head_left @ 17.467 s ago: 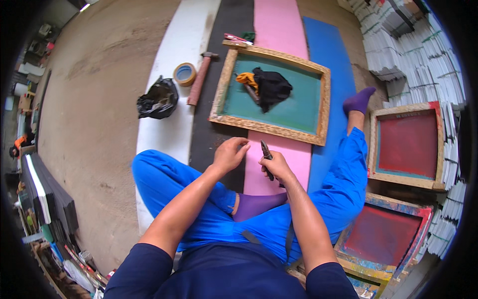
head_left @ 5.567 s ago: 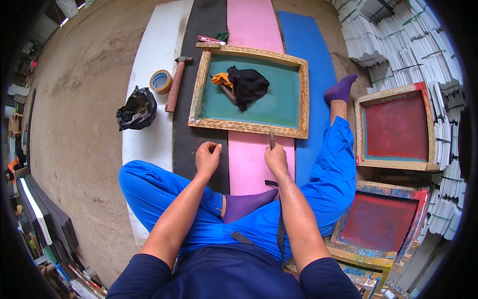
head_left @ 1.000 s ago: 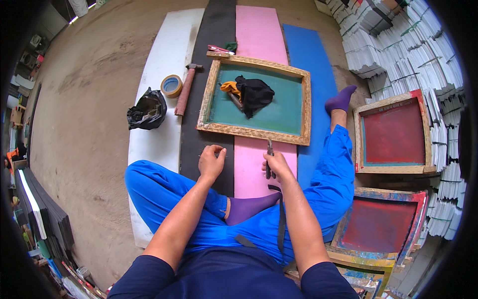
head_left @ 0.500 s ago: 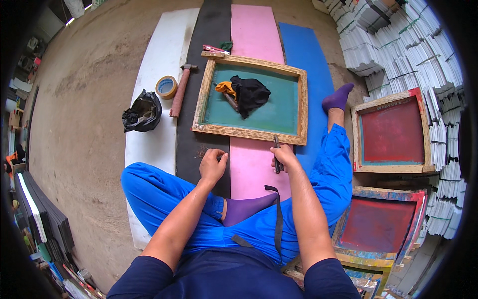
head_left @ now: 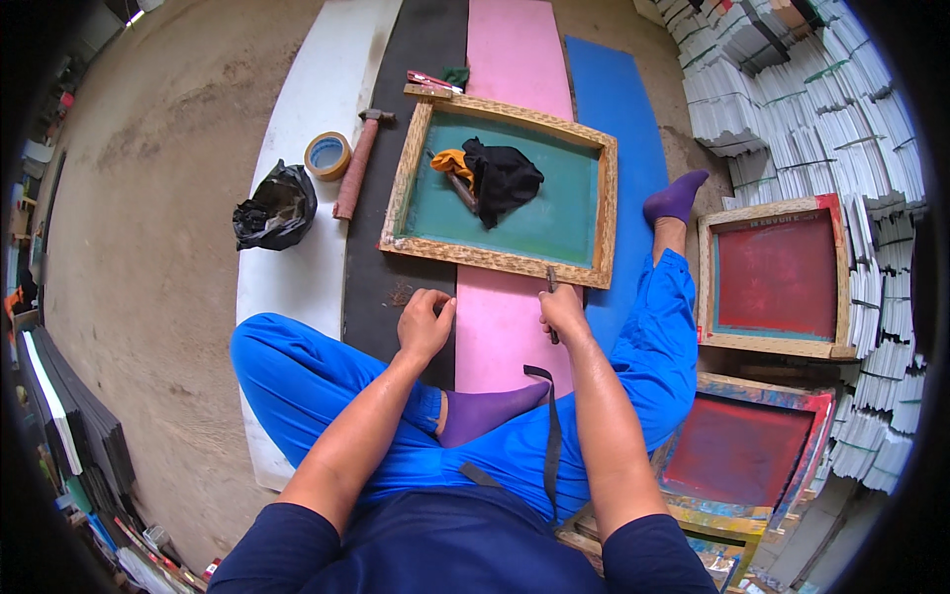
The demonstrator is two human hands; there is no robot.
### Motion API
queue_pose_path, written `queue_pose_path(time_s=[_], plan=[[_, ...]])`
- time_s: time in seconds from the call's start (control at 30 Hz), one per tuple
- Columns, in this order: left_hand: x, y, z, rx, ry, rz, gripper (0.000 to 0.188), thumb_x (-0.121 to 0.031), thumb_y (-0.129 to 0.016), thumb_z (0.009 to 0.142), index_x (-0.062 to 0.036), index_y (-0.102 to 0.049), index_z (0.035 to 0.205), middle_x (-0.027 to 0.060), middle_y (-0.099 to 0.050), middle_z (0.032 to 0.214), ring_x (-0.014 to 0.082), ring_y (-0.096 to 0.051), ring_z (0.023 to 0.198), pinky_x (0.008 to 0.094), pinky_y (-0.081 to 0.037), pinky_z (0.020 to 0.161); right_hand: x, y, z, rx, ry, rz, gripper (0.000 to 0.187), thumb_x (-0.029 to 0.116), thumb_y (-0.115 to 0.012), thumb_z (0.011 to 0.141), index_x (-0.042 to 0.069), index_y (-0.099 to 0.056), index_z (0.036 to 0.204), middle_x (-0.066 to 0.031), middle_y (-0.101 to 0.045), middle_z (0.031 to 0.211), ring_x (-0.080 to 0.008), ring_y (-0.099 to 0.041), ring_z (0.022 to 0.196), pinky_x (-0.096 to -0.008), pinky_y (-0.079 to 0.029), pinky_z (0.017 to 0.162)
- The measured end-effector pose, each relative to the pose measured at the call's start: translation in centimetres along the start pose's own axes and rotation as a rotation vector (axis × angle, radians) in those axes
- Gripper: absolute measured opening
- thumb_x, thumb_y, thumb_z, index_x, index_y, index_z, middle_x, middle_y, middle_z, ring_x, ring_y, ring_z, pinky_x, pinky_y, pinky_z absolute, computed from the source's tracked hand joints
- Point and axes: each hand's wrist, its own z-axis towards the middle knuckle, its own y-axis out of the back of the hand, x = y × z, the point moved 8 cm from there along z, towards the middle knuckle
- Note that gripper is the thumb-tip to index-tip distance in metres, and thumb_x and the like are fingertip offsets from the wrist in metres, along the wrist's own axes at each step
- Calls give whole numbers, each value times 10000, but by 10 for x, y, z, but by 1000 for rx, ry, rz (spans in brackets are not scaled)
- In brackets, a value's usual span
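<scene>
A wooden screen-printing frame (head_left: pixel 500 262) with green mesh lies flat in front of me. My right hand (head_left: pixel 564 312) is wrapped round a pair of dark pliers (head_left: pixel 552 280), whose jaws reach the frame's near edge by its right corner. Whether the jaws grip anything there is too small to tell. Nearer the frame's left side, my left hand (head_left: pixel 426 325) hovers with curled fingers; what they pinch, if anything, is hidden. A black cloth (head_left: pixel 503 178) and an orange cloth (head_left: pixel 450 161) rest on the mesh around a dark tool handle (head_left: pixel 462 191).
A hammer (head_left: pixel 357 170), a tape roll (head_left: pixel 328 156) and a black plastic bag (head_left: pixel 276 206) lie to the left on coloured boards. Small dark bits (head_left: pixel 398 295) are scattered near my left hand. Red-mesh frames (head_left: pixel 775 275) and paper stacks (head_left: pixel 782 109) stand at the right.
The view has shifted slightly. Both hands keep nearly the same place by the frame, and the right hand has turned a little with the pliers, which now stand more upright.
</scene>
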Motion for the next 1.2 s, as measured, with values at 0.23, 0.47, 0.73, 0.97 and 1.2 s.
queue_pose_path(time_s=[0.23,0.47,0.73,0.97,1.2], plan=[[-4,-4,3,12,16,-11,210,-272,-708,900,-64,-727,888,104,-676,915,307,-679,864,428,-537,761,-34,-14,37,-262,227,-92,238,188,-521,960,-19,-583,860,-122,-618,607,-230,-611,466,-403,-485,426],[9,4,4,1,58,-9,207,-272,-705,904,-68,-739,902,105,-686,933,306,-686,881,427,-537,770,-26,-30,12,-198,195,313,235,229,-568,975,7,-605,910,-93,-615,616,-185,-603,470,-356,-475,425],[21,-3,2,131,203,-303,311,-307,-713,945,-19,-754,1053,74,-740,861,101,-634,718,296,-506,634,-5,-88,-30,156,279,355,243,244,-601,976,5,-629,952,-96,-649,660,-175,-620,502,-348,-491,450],[53,0,-8,133,458,-666,298,-326,-711,969,-34,-730,1025,21,-691,826,72,-560,637,245,-423,545,41,-177,-82,525,273,240,188,179,-686,926,13,-635,1000,-68,-646,692,-158,-626,514,-311,-486,438],[77,18,-12,-57,544,-626,311,-308,-745,947,0,-719,905,24,-669,758,84,-556,610,271,-447,548,47,-198,-83,750,170,350,229,174,-696,935,24,-642,1099,-76,-687,835,-154,-679,683,-303,-529,528]])
